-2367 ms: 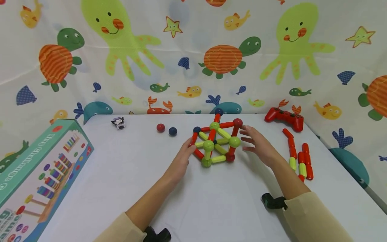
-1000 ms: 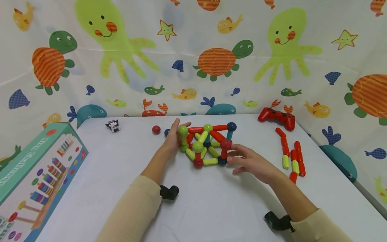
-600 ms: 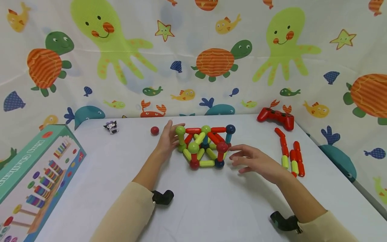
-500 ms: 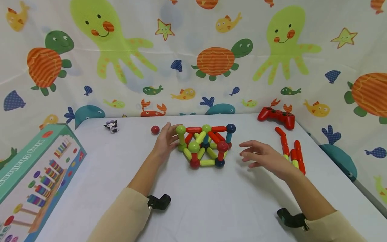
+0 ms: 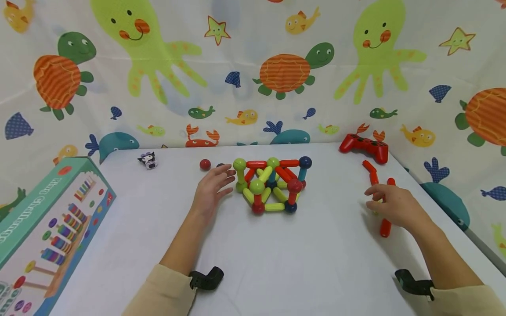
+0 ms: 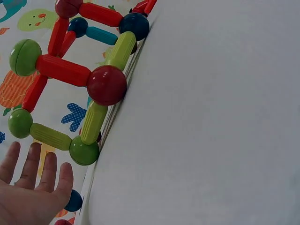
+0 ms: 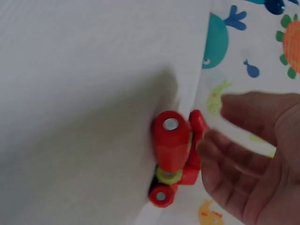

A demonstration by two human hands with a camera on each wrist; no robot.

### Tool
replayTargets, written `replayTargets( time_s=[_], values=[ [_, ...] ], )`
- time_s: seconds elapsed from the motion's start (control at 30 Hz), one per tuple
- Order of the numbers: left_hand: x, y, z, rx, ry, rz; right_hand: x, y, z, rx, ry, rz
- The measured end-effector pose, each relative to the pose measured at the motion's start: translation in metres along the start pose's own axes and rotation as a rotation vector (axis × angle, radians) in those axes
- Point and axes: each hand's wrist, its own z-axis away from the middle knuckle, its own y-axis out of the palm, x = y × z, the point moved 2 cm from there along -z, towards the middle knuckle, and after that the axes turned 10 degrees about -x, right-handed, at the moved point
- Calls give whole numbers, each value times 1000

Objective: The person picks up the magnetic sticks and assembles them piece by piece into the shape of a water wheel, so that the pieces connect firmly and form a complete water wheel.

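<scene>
The step in hand looks to be fetching another piece for the ball-and-rod frame [image 5: 271,183], which stands on the counter [image 5: 300,263] at the middle of the head view, its green balls on the left and a dark blue one at its upper right corner. The right hand [image 5: 399,206], at the right of the head view, is over the loose rods [image 5: 385,228], red ones and some green lying in rough rows, partly covered by the hand. Its fingers are bent loosely toward the thumb with a clear gap between, and the right wrist view shows no piece in that gap; a fingertip overlaps the red rods there, but whether it touches them cannot be told. The left hand [image 5: 209,193], left of centre, has its fingers extended and parted, just beside the green left side of the frame; it holds nothing, and the left wrist view puts the fingertips very near the lower green ball, seemingly without gripping it. As I judge it, the next move calls for the right thumb and fingers to come together on a single rod without scattering its neighbours, while the left hand could stay near to steady the frame. A red ball [image 5: 205,164] and a dark blue ball [image 5: 220,165], the latter partly hidden by the left fingers, lie at upper left of centre, and a red game controller [image 5: 363,148] sits at the upper right beyond the rods.
</scene>
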Motion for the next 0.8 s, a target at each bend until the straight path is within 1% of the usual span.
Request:
replayTargets(
  time_s=[0.1, 0.23, 0.3, 0.43, 0.5, 0.57, 0.67, 0.73, 0.8],
  values=[
    [0, 1, 0, -15, 12, -25, -2, 2, -3, 13, 37, 70],
    [1, 3, 0, -29, 42, -66, -3, 8, -7, 58, 63, 98],
    [2, 5, -1, -40, 58, -81, -2, 11, -9, 71, 57, 94],
    [0, 10, 1, -56, 95, -133, 4, 17, -11, 64, -6, 75],
    [-1, 13, 2, -58, 125, -171, 9, 20, -11, 71, -32, 35],
    [-2, 16, 4, -56, 162, -212, 17, 22, -9, 96, -34, -31],
    [-4, 19, 6, -50, 213, -258, 34, 23, -7, 135, -23, -185],
    [-6, 20, 8, -43, 243, -280, 48, 22, -6, 135, -26, -281],
    [-7, 20, 9, -42, 262, -298, 65, 19, -7, 106, -50, -356]
  ],
)
